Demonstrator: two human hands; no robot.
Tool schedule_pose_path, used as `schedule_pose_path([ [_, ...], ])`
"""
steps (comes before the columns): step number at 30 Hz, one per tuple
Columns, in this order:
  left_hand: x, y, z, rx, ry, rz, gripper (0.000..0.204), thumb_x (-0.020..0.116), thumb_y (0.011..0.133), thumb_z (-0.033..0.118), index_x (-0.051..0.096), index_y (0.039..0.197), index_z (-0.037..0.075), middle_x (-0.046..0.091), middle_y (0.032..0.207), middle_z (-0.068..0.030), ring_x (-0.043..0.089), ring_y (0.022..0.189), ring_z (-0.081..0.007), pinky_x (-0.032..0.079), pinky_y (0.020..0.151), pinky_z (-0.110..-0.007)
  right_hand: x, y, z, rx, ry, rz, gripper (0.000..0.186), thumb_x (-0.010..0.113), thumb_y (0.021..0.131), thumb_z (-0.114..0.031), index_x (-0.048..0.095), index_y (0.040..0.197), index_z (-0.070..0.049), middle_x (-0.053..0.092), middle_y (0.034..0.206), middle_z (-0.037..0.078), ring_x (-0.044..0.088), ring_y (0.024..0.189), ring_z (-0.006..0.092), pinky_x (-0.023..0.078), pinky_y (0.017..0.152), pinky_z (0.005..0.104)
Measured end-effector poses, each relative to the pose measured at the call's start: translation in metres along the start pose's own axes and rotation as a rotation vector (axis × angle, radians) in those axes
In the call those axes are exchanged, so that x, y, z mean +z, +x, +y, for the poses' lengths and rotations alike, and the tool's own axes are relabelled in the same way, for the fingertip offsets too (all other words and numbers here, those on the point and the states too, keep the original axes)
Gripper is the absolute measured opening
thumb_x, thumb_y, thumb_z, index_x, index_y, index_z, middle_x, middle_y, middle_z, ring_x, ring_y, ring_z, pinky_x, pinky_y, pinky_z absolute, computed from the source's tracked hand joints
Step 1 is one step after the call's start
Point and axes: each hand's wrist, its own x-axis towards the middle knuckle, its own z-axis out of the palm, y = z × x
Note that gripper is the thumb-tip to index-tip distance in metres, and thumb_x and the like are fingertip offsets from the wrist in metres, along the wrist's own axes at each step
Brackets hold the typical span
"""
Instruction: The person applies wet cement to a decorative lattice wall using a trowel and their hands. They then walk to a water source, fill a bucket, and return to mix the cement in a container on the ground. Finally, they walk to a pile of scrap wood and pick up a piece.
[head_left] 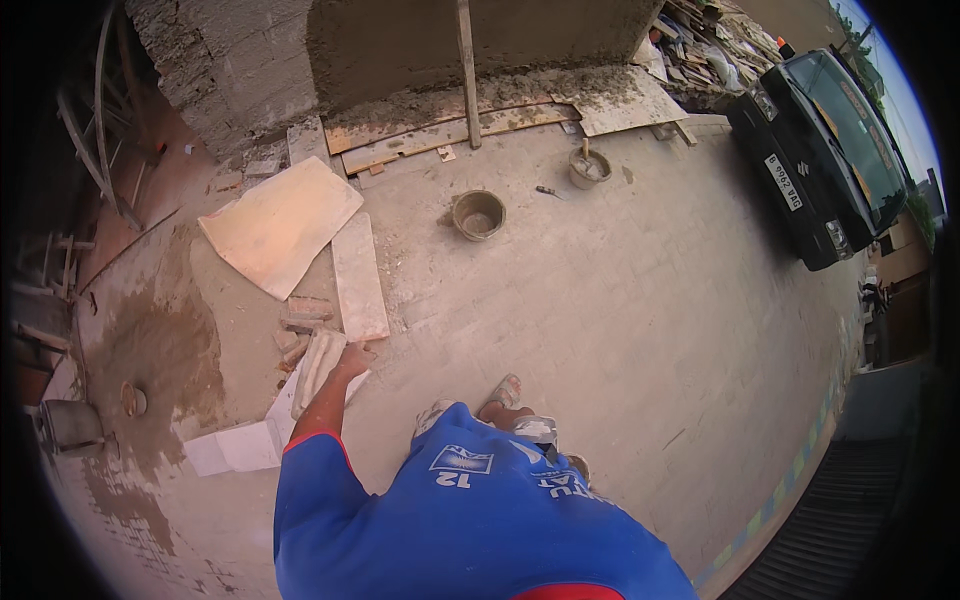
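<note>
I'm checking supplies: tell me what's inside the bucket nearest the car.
A stick rises from the bucket beside pale material, too small to identify. The stick's lower end and the bucket's bottom are covered.

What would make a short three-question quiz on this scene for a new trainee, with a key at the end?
1. Multiple choice. Which of these is nearest the person's left hand?
A) the wooden post
B) the long pale block
C) the rubble pile

2. True or false. The bucket with a handle sticking out stands nearer the black vehicle than the other bucket does.

3. Fill in the missing word. The person wears a mostly ____ shirt with red trim.

Key: 1. B; 2. True; 3. Blue.
</note>
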Motion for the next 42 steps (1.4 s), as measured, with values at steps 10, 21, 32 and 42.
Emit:
schedule_pose_path([
  [10,0.082,-0.043,0.022,-0.746,-0.793,0.013,0.024,0.057,0.076,0.021,0.056,0.096,0.008,0.055,0.069,-0.0059,0.055,0.05,-0.0218,0.034,0.036,-0.029,0.279,0.049,-0.194,-0.175,-0.341,-0.212,0.024,0.048,0.082,-0.021,0.056,0.095,-0.002,0.057,0.082,0.014,0.056,0.063,0.0229,0.048,0.052,0.0362],
  [21,0.045,0.071,0.186,-0.898,-1.044,-0.094,0.027,0.053,0.08,0.019,0.052,0.104,0.007,0.055,0.083,-0.0061,0.06,0.061,-0.0236,0.038,0.044,-0.027,0.647,0.052,-0.322,-0.556,-0.983,-0.502,0.023,0.057,0.077,-0.022,0.062,0.082,0.001,0.061,0.072,0.011,0.057,0.061,0.0198,0.045,0.054,0.0332],
  [32,0.079,0.078,0.296,-1.231,-1.087,0.479,0.024,0.055,0.078,0.02,0.06,0.097,0.005,0.06,0.081,-0.006,0.061,0.06,-0.0193,0.042,0.045,-0.028,0.99,0.082,-0.302,-0.364,-1.125,-1.072,0.023,0.053,0.075,-0.01,0.06,0.093,0.003,0.061,0.084,0.013,0.059,0.067,0.0237,0.049,0.055,0.0348],
  [42,0.303,-0.012,0.677,-1.809,-1.258,0.257,0.022,0.06,0.082,0.023,0.064,0.098,0.009,0.065,0.086,-0.0085,0.067,0.067,-0.0266,0.051,0.05,-0.035,1.254,0.288,-0.175,-2.338,-2.46,-1.366,0.025,0.055,0.081,-0.03,0.066,0.095,-0.013,0.067,0.09,0.008,0.063,0.087,0.0254,0.05,0.075,0.0372],
])
